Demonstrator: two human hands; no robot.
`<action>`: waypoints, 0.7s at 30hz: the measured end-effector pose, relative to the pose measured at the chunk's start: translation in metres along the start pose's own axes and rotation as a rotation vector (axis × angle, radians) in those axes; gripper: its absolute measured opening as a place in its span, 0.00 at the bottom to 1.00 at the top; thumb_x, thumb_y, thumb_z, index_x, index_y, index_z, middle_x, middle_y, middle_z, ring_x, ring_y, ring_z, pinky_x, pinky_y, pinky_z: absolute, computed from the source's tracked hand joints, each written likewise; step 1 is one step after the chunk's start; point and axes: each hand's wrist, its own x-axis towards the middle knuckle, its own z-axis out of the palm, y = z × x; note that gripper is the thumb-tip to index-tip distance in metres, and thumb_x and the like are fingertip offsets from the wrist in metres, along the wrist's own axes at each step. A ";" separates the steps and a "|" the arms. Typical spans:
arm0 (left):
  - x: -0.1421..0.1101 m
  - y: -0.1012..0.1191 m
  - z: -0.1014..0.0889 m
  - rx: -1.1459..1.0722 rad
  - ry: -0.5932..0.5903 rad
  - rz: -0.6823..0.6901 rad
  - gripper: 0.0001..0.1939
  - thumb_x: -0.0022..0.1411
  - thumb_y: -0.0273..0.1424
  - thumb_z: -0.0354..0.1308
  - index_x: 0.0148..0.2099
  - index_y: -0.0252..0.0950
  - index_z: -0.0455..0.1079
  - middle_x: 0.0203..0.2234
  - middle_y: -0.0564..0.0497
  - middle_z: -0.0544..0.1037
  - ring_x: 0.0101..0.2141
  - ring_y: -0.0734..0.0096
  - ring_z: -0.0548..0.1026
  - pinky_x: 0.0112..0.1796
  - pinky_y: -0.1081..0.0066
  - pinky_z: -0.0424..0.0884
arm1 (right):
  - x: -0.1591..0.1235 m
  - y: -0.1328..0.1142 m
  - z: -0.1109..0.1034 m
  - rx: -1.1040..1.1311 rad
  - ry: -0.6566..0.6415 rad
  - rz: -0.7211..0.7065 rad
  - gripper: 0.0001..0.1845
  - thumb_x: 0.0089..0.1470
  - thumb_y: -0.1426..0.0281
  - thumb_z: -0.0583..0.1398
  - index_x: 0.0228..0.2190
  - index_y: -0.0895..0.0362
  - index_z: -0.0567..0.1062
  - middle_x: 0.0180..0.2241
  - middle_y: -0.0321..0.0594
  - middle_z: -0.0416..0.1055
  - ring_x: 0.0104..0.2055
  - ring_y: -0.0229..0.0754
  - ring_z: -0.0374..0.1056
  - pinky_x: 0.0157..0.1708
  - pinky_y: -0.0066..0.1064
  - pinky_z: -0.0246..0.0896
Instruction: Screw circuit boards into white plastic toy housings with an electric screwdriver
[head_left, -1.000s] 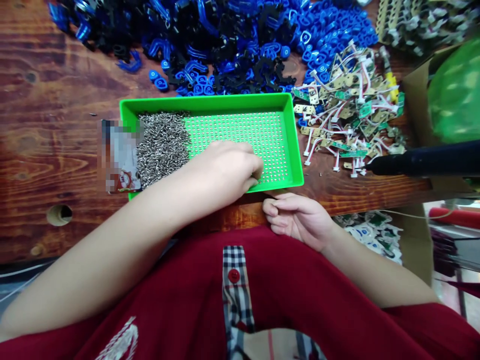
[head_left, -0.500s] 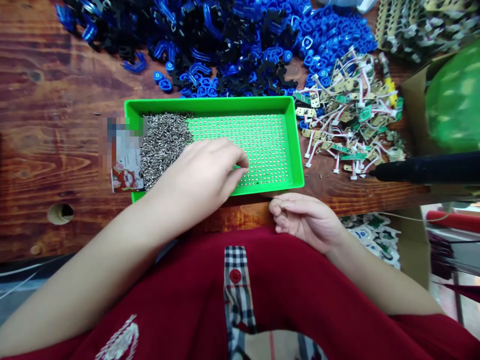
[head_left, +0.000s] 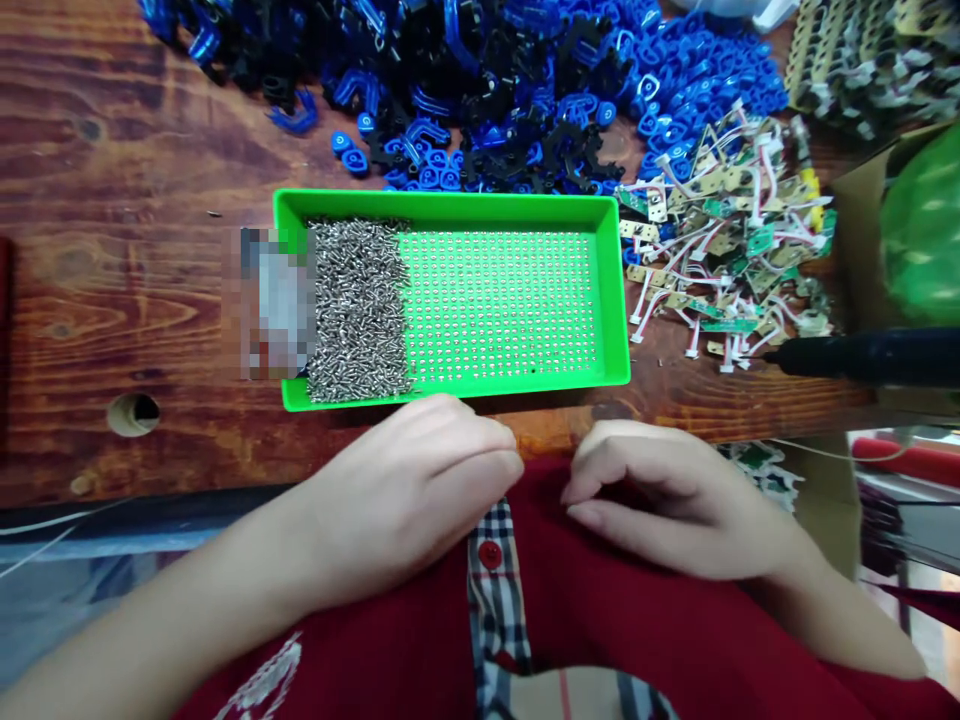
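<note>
Wooden tabletop (head_left: 90, 290) is carrying a green tray (head_left: 450, 210), with loose screws (head_left: 356, 310) heaping at its left end and small metal pieces filling rows of holes across the rest. Beyond it, blue and black parts (head_left: 480, 100) are lying piled. The person's left hand (head_left: 420, 490) is hovering by the near rim, fingers curled closed; the right hand (head_left: 667, 500) is curling nearby, its fingers' grip impossible to tell.
</note>
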 end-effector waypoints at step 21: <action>-0.005 0.004 0.014 -1.164 0.092 -0.661 0.09 0.55 0.21 0.59 0.35 0.37 0.63 0.26 0.58 0.80 0.29 0.81 0.78 0.31 0.82 0.72 | 0.026 0.018 0.015 -0.415 0.052 -0.462 0.18 0.55 0.74 0.57 0.48 0.56 0.69 0.34 0.38 0.72 0.37 0.35 0.66 0.36 0.28 0.61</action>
